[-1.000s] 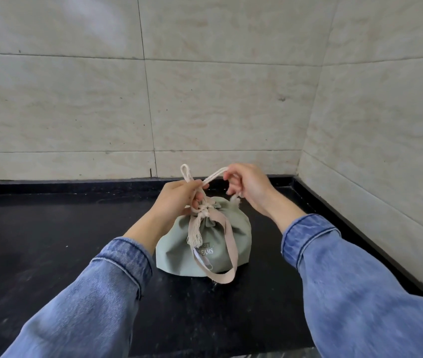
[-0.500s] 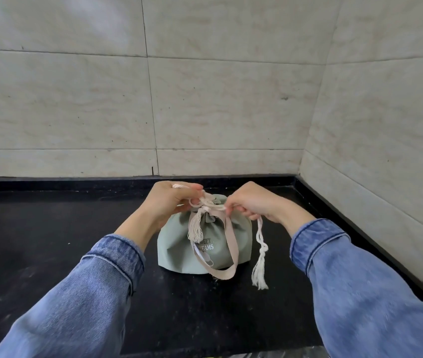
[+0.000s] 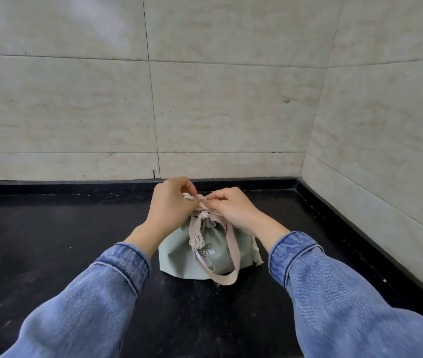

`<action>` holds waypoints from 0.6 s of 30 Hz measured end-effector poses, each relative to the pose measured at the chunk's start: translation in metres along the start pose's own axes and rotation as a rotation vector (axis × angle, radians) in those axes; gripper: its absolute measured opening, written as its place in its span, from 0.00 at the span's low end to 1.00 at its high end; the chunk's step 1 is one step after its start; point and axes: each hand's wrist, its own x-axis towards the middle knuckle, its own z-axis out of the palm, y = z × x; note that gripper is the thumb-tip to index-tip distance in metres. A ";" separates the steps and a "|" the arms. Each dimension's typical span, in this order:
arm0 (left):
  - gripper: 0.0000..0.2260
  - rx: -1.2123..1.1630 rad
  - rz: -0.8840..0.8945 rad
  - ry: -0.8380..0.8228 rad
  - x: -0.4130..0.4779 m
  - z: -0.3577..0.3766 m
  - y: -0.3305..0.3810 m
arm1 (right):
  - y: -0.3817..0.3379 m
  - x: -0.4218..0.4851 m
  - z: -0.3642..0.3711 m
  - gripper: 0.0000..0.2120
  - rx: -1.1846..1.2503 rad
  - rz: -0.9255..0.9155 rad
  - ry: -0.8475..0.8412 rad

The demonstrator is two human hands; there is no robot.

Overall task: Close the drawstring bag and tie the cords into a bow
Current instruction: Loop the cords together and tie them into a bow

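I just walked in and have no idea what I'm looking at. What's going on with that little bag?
A person in denim sleeves is tying up a small green bag that sits on a black counter. Both the left hand and the right hand pinch the cream cords at the bag's gathered top. The mouth looks drawn shut. No finished bow shows yet. A tassel and a beige strap hang down the front.

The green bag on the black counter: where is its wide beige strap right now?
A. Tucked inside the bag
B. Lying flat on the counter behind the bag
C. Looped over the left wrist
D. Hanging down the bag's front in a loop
D: the wide beige strap hangs down the front of the green bag in a loop reaching the black counter, while both hands work the cords above.
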 end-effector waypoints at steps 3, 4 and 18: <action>0.06 0.148 0.105 0.057 -0.002 0.008 -0.002 | -0.004 -0.004 0.001 0.06 -0.067 -0.034 0.033; 0.08 0.201 0.140 0.074 -0.002 0.012 -0.003 | -0.005 -0.005 0.001 0.06 -0.113 -0.048 0.038; 0.08 0.114 0.075 0.201 -0.012 0.019 -0.017 | -0.013 -0.006 0.001 0.12 0.233 0.155 -0.037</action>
